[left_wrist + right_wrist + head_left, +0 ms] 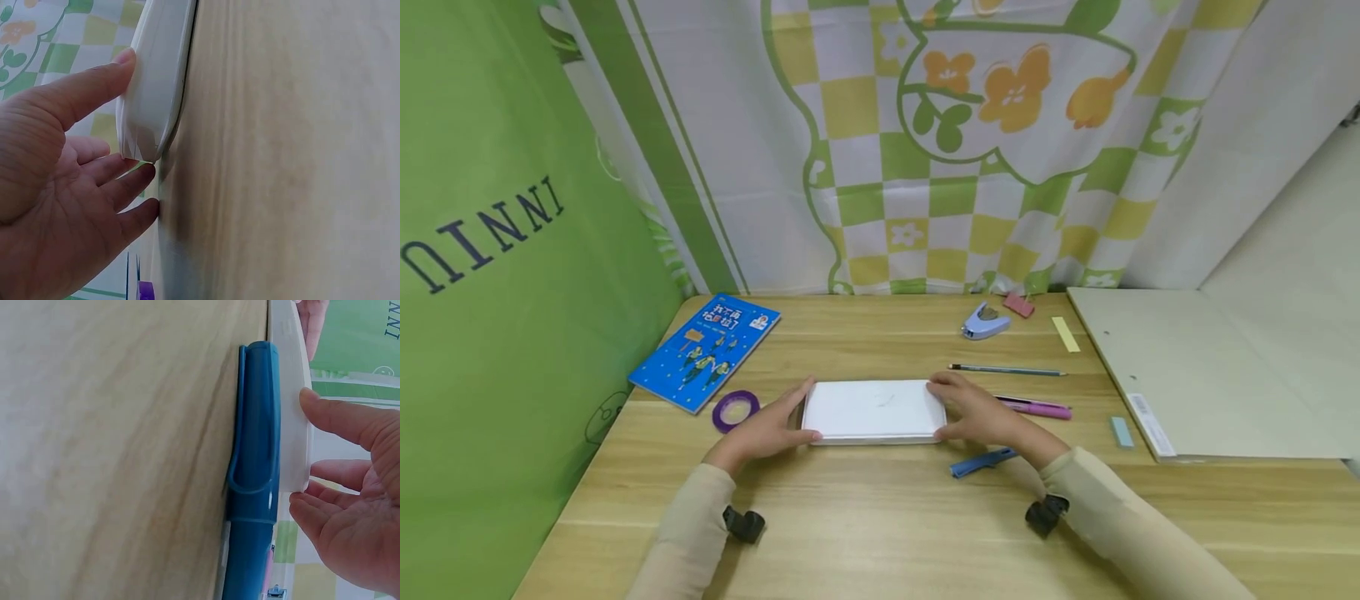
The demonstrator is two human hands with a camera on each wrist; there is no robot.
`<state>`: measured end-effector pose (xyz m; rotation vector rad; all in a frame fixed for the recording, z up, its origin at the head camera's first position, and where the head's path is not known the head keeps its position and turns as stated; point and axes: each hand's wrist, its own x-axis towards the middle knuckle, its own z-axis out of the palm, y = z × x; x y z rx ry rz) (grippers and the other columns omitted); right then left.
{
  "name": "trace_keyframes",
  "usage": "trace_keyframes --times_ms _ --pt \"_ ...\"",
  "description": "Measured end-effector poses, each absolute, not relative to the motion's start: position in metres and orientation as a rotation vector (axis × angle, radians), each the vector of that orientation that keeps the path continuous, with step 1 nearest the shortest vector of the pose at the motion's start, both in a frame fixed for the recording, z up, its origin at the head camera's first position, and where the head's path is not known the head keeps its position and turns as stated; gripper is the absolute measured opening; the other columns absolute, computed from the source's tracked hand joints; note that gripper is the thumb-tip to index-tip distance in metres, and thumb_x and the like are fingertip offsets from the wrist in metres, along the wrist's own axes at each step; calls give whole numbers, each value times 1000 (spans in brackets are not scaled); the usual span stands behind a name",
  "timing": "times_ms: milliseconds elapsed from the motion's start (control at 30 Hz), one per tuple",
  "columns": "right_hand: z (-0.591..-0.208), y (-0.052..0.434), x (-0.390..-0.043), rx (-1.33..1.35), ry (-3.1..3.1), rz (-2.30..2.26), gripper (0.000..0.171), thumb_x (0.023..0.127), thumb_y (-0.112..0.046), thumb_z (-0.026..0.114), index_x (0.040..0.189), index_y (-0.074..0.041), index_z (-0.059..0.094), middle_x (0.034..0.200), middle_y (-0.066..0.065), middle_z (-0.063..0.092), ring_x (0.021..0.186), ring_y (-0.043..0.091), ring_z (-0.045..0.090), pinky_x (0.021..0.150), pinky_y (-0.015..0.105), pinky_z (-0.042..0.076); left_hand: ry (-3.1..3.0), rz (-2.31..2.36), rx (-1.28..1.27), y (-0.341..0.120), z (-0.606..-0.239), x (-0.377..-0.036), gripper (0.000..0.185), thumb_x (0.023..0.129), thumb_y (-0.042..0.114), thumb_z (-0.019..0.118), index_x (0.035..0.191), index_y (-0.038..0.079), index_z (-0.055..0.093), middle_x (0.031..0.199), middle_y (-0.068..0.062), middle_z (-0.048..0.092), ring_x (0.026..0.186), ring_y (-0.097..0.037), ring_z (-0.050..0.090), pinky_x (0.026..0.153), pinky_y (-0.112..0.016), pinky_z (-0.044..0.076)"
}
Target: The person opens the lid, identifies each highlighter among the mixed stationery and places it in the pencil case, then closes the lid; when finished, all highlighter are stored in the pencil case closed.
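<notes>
Head view, both hands [767,429] [973,412] flanking white pad [874,410] edges, pen [983,462] close

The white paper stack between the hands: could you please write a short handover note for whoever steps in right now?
Left hand: open, straight fingers against the left edge of the paper stack.
Right hand: open, fingers against the stack's right edge.
Stack: flat on the table, centred, edges look even.
Nearby: tape roll to the left, blue pen near the right wrist, pink pen and pencil to the right.
Done: the stack appears squared up.
Left: nothing lifted, clipped or moved yet.
</notes>
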<state>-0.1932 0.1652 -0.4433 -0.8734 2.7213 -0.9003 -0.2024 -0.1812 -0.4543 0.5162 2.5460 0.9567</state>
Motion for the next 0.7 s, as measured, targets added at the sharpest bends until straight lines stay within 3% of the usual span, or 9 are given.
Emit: trace_keyframes --times_ms 367,567,700 --pt "-440 171 -193 -838 2688 -946 72 81 -21 76 137 8 42 141 29 38 130 44 35 104 55 33 2529 950 554 -181 -448 -203 92 88 35 66 152 5 7 157 -18 5 143 -37 7 114 -52 13" --pt "-421 208 -188 -785 2755 -1030 64 90 -28 65 140 4 39 144 27 35 130 46 35 98 59 38 2620 846 667 -184 -423 -204 84 92 40 59 150 0 14 155 -23 11 141 -41 12 112 -54 17" --pt "-399 244 -182 -676 2938 -911 69 92 -34 62 141 6 36 145 27 31 128 49 35 98 63 35 2717 788 654 -182 -395 -204 86 91 47 57 150 1 16 154 -22 17 141 -40 15 112 -54 19"
